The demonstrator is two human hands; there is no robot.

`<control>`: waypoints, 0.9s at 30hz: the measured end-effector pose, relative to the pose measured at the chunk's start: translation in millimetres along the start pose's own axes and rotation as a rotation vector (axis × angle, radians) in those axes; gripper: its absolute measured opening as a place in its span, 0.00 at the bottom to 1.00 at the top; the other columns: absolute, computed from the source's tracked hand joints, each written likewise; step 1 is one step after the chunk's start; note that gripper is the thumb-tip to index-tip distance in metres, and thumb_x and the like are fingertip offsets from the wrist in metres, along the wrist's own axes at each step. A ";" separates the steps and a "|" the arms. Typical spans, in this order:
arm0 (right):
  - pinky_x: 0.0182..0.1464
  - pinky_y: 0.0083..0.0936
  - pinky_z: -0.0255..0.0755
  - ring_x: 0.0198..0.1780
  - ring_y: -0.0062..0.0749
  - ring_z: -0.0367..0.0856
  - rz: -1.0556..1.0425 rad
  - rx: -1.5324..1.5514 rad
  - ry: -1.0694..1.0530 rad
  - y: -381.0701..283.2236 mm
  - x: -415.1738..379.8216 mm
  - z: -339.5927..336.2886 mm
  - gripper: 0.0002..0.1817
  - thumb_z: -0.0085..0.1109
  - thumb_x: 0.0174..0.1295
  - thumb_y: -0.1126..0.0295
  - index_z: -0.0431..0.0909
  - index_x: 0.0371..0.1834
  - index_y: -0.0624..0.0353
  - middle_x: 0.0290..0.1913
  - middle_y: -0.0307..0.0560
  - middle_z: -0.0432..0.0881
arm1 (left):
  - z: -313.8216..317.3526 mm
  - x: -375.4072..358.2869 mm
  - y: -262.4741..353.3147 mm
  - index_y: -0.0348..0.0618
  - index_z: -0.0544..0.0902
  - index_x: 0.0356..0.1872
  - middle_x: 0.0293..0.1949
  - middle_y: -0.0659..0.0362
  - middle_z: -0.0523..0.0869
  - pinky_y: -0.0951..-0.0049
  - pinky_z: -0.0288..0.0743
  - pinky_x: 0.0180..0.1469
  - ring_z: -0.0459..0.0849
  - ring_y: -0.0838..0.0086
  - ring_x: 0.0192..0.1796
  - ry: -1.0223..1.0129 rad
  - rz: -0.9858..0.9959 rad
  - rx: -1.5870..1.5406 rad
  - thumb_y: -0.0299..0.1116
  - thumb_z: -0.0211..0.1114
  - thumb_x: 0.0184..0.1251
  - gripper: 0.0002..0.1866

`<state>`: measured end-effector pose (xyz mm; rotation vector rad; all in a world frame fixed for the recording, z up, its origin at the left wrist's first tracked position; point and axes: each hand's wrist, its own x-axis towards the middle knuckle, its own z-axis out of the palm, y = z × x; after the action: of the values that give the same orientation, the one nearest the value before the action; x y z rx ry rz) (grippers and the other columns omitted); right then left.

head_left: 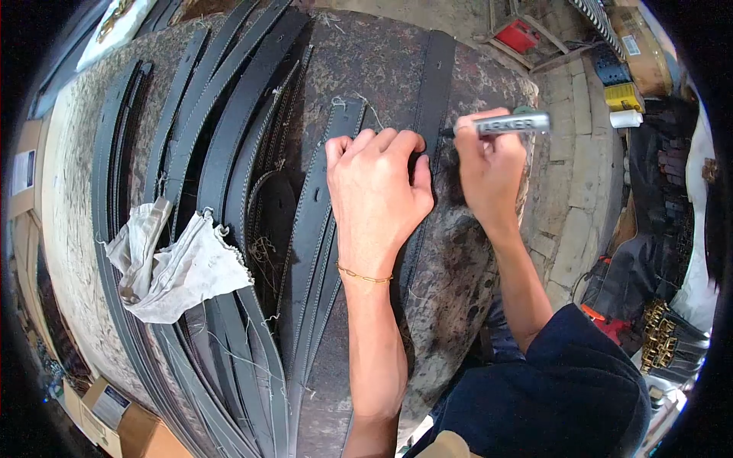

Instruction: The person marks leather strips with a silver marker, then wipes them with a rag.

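My right hand (492,164) grips a silver marker (519,124) lettered MARKER, its dark tip pointing left at a long black belt strap (435,84). That strap runs up and down the worktop, with small marks or holes along it. My left hand (378,183) lies across the strap's left side, fingers curled and thumb against its edge; the fingertips are partly hidden. Under and left of this hand lies another black strap (313,191) with pale edge stitching and a slot. A thin bracelet (365,276) circles my left wrist.
Many stitched black straps (229,145) spread over the left of the worn, spotted worktop (366,46). A crumpled white cloth (191,267) rests on them. Loose threads lie about. Beyond the right edge are stone paving (569,175), a yellow box (624,97) and gold-coloured buckles (658,336).
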<state>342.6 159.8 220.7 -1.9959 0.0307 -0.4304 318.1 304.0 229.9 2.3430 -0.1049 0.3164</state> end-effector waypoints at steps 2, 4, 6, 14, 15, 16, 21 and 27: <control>0.25 0.16 0.62 0.25 0.09 0.66 0.013 -0.002 -0.075 -0.7 -0.9 -0.2 0.07 0.62 0.68 0.72 0.76 0.35 0.65 0.24 0.33 0.75 | 0.1 -0.3 -1.2 0.45 0.84 0.28 0.28 0.59 0.83 0.61 0.67 0.49 0.81 0.63 0.35 -0.004 0.001 0.005 0.30 0.70 0.52 0.04; 0.26 0.15 0.63 0.25 0.10 0.67 0.077 0.162 -0.027 2.8 2.2 -1.8 0.06 0.62 0.68 0.73 0.77 0.37 0.64 0.26 0.35 0.77 | 3.0 0.0 -3.3 0.47 0.84 0.29 0.20 0.62 0.76 0.65 0.64 0.44 0.77 0.68 0.29 0.037 0.032 -0.006 0.30 0.72 0.51 0.05; 0.27 0.15 0.64 0.26 0.11 0.69 0.139 0.327 0.021 0.5 7.6 -4.8 0.05 0.61 0.69 0.73 0.77 0.40 0.64 0.29 0.36 0.78 | 4.2 -0.1 -2.8 0.47 0.85 0.31 0.21 0.62 0.77 0.65 0.64 0.44 0.77 0.68 0.29 0.041 0.033 -0.004 0.30 0.72 0.52 0.06; 0.26 0.15 0.64 0.25 0.11 0.68 0.014 0.354 -0.090 -8.6 70.9 21.4 0.08 0.67 0.64 0.71 0.80 0.39 0.63 0.27 0.34 0.78 | 3.6 0.0 -1.3 0.48 0.88 0.38 0.21 0.62 0.79 0.65 0.66 0.46 0.78 0.68 0.30 0.058 0.031 0.042 0.32 0.72 0.54 0.10; 0.26 0.16 0.63 0.25 0.11 0.67 0.006 0.329 -0.081 -2.7 76.7 25.8 0.08 0.68 0.64 0.71 0.79 0.35 0.63 0.25 0.33 0.77 | 4.0 -0.1 -2.0 0.48 0.88 0.38 0.21 0.62 0.79 0.64 0.66 0.46 0.78 0.68 0.30 0.062 0.030 0.029 0.32 0.72 0.54 0.09; 0.25 0.17 0.62 0.24 0.10 0.66 0.000 0.304 -0.074 2.9 78.6 29.5 0.09 0.68 0.63 0.70 0.78 0.31 0.62 0.23 0.31 0.75 | 4.0 -0.4 -2.1 0.47 0.88 0.38 0.21 0.62 0.79 0.64 0.66 0.46 0.78 0.68 0.30 0.065 0.025 0.016 0.32 0.72 0.54 0.09; 0.25 0.19 0.62 0.23 0.13 0.66 -0.041 0.134 -0.029 12.4 68.2 30.4 0.12 0.66 0.53 0.72 0.71 0.20 0.61 0.17 0.33 0.72 | 4.0 -1.0 -2.4 0.47 0.87 0.37 0.22 0.62 0.79 0.64 0.65 0.45 0.78 0.68 0.30 0.067 0.022 0.013 0.32 0.72 0.54 0.09; 0.25 0.21 0.64 0.22 0.14 0.67 -0.049 0.024 -0.043 12.5 70.4 32.0 0.13 0.66 0.53 0.71 0.72 0.19 0.62 0.16 0.35 0.74 | 3.4 0.2 -1.9 0.47 0.87 0.36 0.22 0.62 0.80 0.65 0.65 0.44 0.78 0.67 0.30 0.073 0.027 0.009 0.31 0.72 0.54 0.08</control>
<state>420.5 167.2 217.4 -1.9849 -0.0500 -0.4174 319.3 303.0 226.3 2.3377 -0.0997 0.4159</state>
